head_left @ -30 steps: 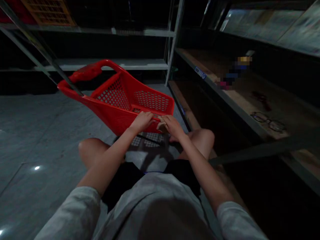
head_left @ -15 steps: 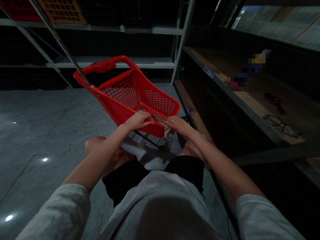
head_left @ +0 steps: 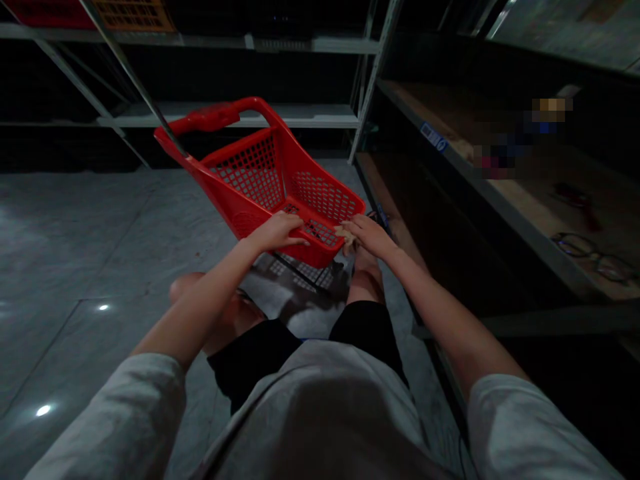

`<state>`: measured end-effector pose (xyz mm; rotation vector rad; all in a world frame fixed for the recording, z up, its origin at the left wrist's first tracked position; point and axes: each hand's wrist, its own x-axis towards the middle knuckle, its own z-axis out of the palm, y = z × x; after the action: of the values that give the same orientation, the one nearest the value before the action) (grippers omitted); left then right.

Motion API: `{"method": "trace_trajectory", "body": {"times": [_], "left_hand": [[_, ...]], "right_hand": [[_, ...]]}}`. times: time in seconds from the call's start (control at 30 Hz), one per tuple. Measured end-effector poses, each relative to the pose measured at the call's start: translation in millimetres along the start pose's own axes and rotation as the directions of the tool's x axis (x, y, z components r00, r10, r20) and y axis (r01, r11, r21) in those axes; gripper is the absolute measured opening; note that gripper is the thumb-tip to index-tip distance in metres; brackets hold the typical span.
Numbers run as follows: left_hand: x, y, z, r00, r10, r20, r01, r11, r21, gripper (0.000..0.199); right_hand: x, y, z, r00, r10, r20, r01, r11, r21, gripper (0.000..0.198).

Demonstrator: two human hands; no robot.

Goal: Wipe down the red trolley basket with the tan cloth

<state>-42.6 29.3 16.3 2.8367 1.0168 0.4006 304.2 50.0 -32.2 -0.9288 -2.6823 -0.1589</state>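
Note:
In front of me stands a red plastic shopping cart [head_left: 327,190] with a perforated basket, its handle at the far left. My left hand [head_left: 280,230] curls over the basket's near rim, fingers inside and thumb outside. At the front right corner, my right hand [head_left: 369,233] presses a crumpled beige cloth [head_left: 347,237] against the rim. The undersides of the fingers are hidden. My bent legs are on either side of the cart's front end.
A white metal rack [head_left: 320,119] stands behind the cart, with an orange crate [head_left: 133,15] up on it. At right, a wooden shelf [head_left: 525,200] holds eyeglasses [head_left: 575,245], a dark red object [head_left: 575,200] and something blurred out. Grey floor [head_left: 75,247] lies to the left.
My right hand has slid slightly up and right with the cloth, along the basket's front corner. My right leg has moved inward. The whole view has shifted a little.

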Motion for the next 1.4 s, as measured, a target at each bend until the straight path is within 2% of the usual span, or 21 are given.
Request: {"method": "trace_trajectory", "body": {"times": [0.1, 0.17, 0.3, 0.37, 0.43, 0.5, 0.6, 0.73, 0.83, 0.87, 0.9, 0.93, 0.97, 1.03, 1.07, 1.1, 1.17, 1.23, 1.3, 1.4], "left_hand": [[-7, 2, 3, 0.995, -0.083, -0.055, 0.091, 0.984, 0.155, 0.047], [-13, 11, 8, 0.991, -0.102, -0.081, 0.118, 0.97, 0.213, 0.045], [-22, 43, 23, 0.996, -0.082, -0.044, 0.09, 0.969, 0.231, 0.036], [-26, 54, 28, 0.99, -0.135, -0.049, 0.142, 0.96, 0.239, 0.025], [-33, 57, 29, 0.982, -0.179, -0.066, 0.19, 0.951, 0.245, 0.02], [-41, 54, 25, 0.981, -0.184, -0.062, 0.193, 0.95, 0.245, 0.021], [-51, 48, 19, 0.982, -0.182, -0.047, 0.188, 0.951, 0.246, 0.026], [-55, 48, 19, 0.979, -0.198, -0.05, 0.204, 0.947, 0.247, 0.028], [-51, 54, 25, 0.974, -0.22, -0.062, 0.228, 0.939, 0.258, 0.03], [-50, 56, 27, 0.971, -0.23, -0.066, 0.239, 0.935, 0.26, 0.032], [-48, 58, 29, 0.968, -0.24, -0.069, 0.25, 0.933, 0.261, 0.033], [-47, 59, 30, 0.966, -0.247, -0.072, 0.258, 0.93, 0.261, 0.033], [-46, 61, 31, 0.965, -0.253, -0.076, 0.264, 0.929, 0.261, 0.033], [-45, 64, 32, 0.962, -0.26, -0.084, 0.273, 0.925, 0.264, 0.034], [-46, 65, 33, 0.961, -0.262, -0.09, 0.276, 0.923, 0.267, 0.035], [-46, 65, 33, 0.96, -0.265, -0.096, 0.281, 0.921, 0.269, 0.037], [-48, 66, 33, 0.955, -0.276, -0.108, 0.295, 0.915, 0.275, 0.038], [-51, 65, 32, 0.95, -0.288, -0.118, 0.31, 0.907, 0.286, 0.04], [-52, 64, 30, 0.948, -0.297, -0.113, 0.318, 0.9, 0.299, 0.042], [-52, 62, 26, 0.953, -0.294, -0.072, 0.302, 0.906, 0.298, 0.046]], "right_hand": [[9, -20, 6, 0.999, 0.051, -0.014, -0.051, 0.998, -0.031, 0.033], [16, -38, 9, 0.997, 0.079, -0.016, -0.079, 0.995, -0.056, 0.031], [30, -79, 13, 0.989, 0.137, -0.063, -0.141, 0.988, -0.058, 0.034], [36, -96, 15, 0.984, 0.155, -0.09, -0.159, 0.986, -0.046, 0.039], [41, -104, 16, 0.988, 0.123, -0.097, -0.127, 0.991, -0.036, 0.041], [43, -98, 16, 0.994, 0.058, -0.096, -0.062, 0.997, -0.038, 0.041], [36, -69, 15, 0.993, 0.016, -0.119, -0.021, 0.999, -0.043, 0.037], [12, -36, 16, 0.961, 0.172, -0.218, -0.175, 0.985, 0.008, 0.035], [-1, -44, 28, 0.877, 0.349, -0.33, -0.317, 0.937, 0.147, 0.039], [-1, -53, 37, 0.831, 0.416, -0.369, -0.367, 0.909, 0.199, 0.042], [0, -65, 48, 0.761, 0.503, -0.409, -0.432, 0.864, 0.258, 0.045], [4, -78, 61, 0.662, 0.606, -0.442, -0.508, 0.796, 0.33, 0.047], [8, -93, 75, 0.537, 0.712, -0.452, -0.576, 0.701, 0.42, 0.048], [17, -121, 107, 0.281, 0.878, -0.388, -0.638, 0.473, 0.608, 0.048], [21, -134, 123, 0.197, 0.923, -0.332, -0.633, 0.378, 0.676, 0.048], [24, -145, 136, 0.158, 0.946, -0.282, -0.623, 0.317, 0.715, 0.047], [27, -158, 158, 0.141, 0.964, -0.225, -0.611, 0.264, 0.747, 0.045], [28, -158, 167, 0.149, 0.97, -0.195, -0.603, 0.245, 0.759, 0.044], [32, -146, 165, 0.173, 0.97, -0.172, -0.593, 0.242, 0.768, 0.047], [47, -116, 143, 0.215, 0.96, -0.181, -0.587, 0.275, 0.761, 0.057]]}}
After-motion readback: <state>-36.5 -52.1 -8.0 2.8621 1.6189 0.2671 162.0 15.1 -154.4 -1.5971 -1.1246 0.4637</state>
